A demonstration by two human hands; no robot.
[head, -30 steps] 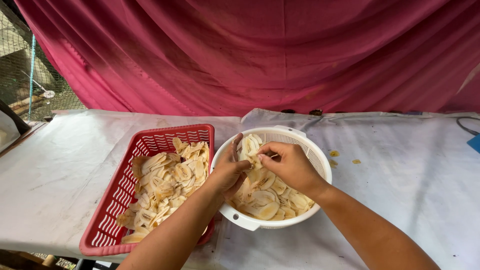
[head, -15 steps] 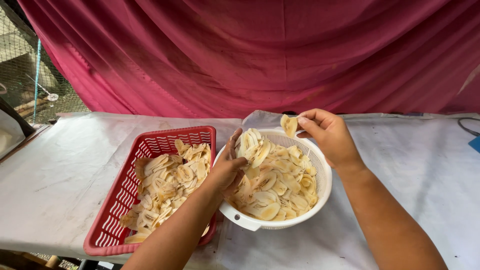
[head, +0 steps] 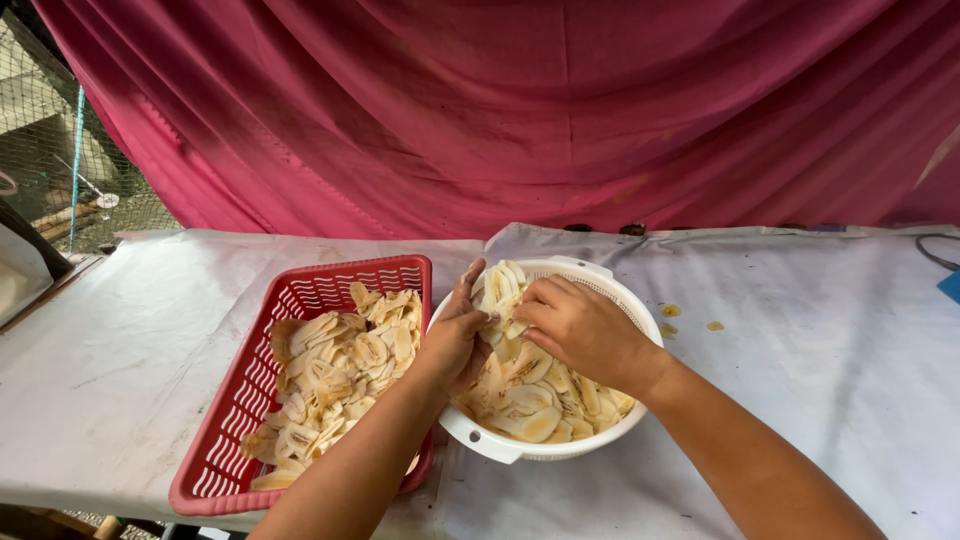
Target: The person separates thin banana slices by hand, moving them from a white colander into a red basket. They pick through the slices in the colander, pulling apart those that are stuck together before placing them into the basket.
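Observation:
A white colander bowl (head: 610,290) sits on the table, filled with pale yellow banana slices (head: 530,405). My left hand (head: 452,335) rests against the bowl's left side, fingers among the slices. My right hand (head: 580,328) reaches down into the bowl from above, fingers curled on a bunch of slices at the top left of the pile. To the left stands a red plastic basket (head: 250,385) with more banana slices (head: 345,365) spread inside.
A white sheet (head: 830,370) covers the table, with two small scraps (head: 690,318) lying right of the bowl. A magenta cloth (head: 520,110) hangs behind. Wire mesh (head: 50,150) shows at the far left, and a dark cable (head: 935,250) runs at the right edge.
My right hand, which was lifted above the bowl's far rim with one slice, has come back down into the slices. The left hand stays at the bowl's left side.

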